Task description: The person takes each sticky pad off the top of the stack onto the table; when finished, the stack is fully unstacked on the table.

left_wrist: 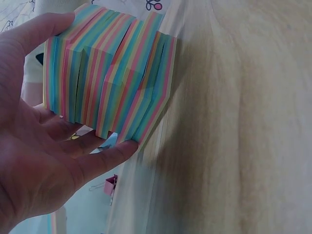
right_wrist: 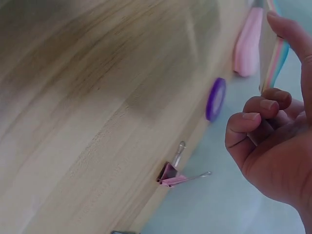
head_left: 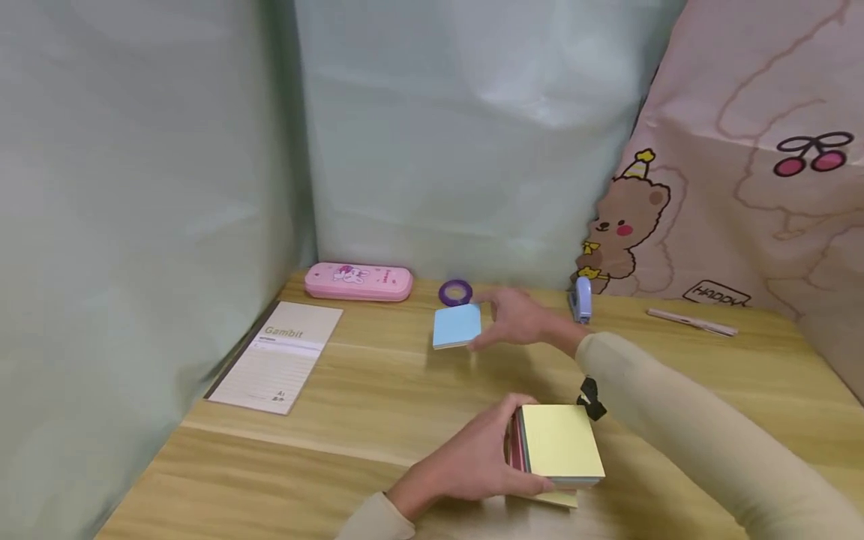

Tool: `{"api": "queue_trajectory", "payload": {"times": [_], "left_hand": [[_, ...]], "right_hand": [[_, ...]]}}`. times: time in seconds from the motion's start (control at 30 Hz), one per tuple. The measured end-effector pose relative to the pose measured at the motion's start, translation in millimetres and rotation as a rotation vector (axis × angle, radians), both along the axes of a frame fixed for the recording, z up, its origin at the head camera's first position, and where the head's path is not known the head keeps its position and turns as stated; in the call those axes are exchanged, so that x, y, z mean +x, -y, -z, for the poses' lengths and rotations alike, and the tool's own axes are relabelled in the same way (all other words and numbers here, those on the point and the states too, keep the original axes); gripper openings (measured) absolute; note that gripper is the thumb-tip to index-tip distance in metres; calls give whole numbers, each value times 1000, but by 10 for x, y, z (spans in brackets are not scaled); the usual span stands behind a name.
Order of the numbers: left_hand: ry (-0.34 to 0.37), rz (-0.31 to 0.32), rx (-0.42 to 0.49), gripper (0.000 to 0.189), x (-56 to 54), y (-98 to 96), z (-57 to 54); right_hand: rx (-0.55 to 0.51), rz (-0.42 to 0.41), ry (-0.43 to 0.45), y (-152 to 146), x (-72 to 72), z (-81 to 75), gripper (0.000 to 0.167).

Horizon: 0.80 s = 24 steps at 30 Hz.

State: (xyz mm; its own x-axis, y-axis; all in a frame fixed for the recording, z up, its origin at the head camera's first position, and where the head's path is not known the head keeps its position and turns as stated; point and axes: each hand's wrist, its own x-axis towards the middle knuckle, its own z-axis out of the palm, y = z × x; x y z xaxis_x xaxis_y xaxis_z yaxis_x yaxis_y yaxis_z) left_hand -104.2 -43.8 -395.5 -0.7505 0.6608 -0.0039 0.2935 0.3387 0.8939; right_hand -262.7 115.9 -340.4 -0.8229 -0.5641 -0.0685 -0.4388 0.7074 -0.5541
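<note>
My left hand [head_left: 472, 457] grips a tall, uneven stack of square sticky note pads [head_left: 562, 441] near the table's front. Its top sheet is yellow, and the left wrist view shows the striped pink, yellow and blue sides of the stack [left_wrist: 102, 73], with the thumb on one side and fingers on the other. Farther back, my right hand [head_left: 518, 319] pinches a thinner sticky note pad [head_left: 457, 325] with a blue top by its right side. In the right wrist view this pad [right_wrist: 278, 61] appears edge-on between thumb and fingers, above the table.
Behind the blue pad lies a purple tape roll [head_left: 443, 294]. A pink pencil case [head_left: 358, 283] and a notebook [head_left: 277, 356] are on the left. To the right are a lilac stapler [head_left: 580, 300] and a pink pen [head_left: 691, 322]. A pink binder clip [right_wrist: 169, 174] sits near the back edge.
</note>
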Motion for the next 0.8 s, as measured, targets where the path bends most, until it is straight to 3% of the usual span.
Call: {"api": "queue_trajectory", "payload": {"times": [0.4, 0.57, 0.8], "left_hand": [[-28, 1, -25, 80, 35, -31, -1], [-30, 6, -23, 79, 26, -15, 5], [-50, 4, -29, 81, 14, 10, -12]], "right_hand": [[205, 55, -42, 77, -168, 140, 98], [228, 83, 17, 130, -240, 220, 99], [192, 18, 45, 242, -242, 331, 101]]}}
